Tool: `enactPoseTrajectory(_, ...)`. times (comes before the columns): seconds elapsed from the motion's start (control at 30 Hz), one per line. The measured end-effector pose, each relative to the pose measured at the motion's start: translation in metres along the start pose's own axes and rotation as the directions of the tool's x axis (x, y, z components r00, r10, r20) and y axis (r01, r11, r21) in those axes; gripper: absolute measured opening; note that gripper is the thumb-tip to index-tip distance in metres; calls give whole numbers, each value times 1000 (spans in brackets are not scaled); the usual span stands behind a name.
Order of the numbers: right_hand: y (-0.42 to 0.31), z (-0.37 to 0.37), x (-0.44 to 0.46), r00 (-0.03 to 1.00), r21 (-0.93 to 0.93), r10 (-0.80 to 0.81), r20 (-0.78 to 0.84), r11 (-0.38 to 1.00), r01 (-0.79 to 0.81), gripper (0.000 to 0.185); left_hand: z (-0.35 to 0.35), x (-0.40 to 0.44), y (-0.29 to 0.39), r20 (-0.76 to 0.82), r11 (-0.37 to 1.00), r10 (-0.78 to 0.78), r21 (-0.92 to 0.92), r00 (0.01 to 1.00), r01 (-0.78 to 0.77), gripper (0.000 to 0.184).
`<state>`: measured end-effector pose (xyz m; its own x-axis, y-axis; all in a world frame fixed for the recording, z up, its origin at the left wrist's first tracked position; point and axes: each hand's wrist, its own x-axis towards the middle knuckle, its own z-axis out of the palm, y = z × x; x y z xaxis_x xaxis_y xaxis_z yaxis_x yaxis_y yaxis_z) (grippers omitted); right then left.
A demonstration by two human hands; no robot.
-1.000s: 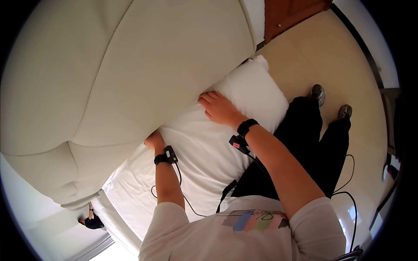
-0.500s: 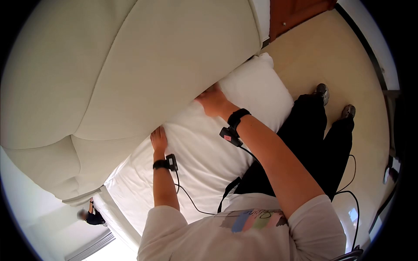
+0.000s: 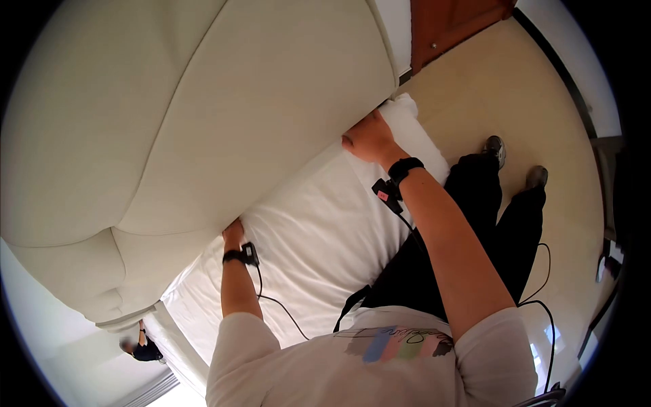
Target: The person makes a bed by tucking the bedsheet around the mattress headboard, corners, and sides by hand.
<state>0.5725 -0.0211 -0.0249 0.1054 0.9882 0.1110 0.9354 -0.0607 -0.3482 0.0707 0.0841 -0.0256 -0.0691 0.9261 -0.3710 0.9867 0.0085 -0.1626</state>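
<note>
A white sheet (image 3: 305, 210) covers the bed, with wrinkles running across it. A padded beige headboard (image 3: 258, 88) rises along the bed's edge. My left hand (image 3: 232, 230) reaches into the line where sheet and headboard meet; its fingers are hidden there. Farther along the same line, near the bed's corner, my right hand (image 3: 369, 139) presses down by the headboard. Its knuckles and part of the thumb side show, while the fingertips are out of sight in the gap. Whether either hand grips the sheet is not visible.
Black straps with small boxes (image 3: 388, 197) sit on both wrists, and cables (image 3: 285, 312) trail from them. A brown door (image 3: 454, 27) stands beyond the beige floor (image 3: 468, 95). Another person (image 3: 144, 349) is at the far side of the bed.
My right hand has slid along the headboard toward the bed's near corner. My left hand has shifted slightly, and its fingers have gone deeper into the gap.
</note>
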Motion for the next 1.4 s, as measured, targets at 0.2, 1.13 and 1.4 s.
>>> enactPoseTrajectory(0.2,3,-1,-2,998,138,-15,-62,990,24,27,16,-65,70,-451,912,378,32,809,-409,51)
enactPoseTrajectory(1.13,193,36,-2,901,30,235,364,964,-264,29,-26,-65,361,-428,781,515,-122,743,-612,41)
enactPoseTrajectory(1.4,210,37,-24,964,-124,264,38,958,-257,29,-20,-59,355,-337,827,477,-139,811,-544,40)
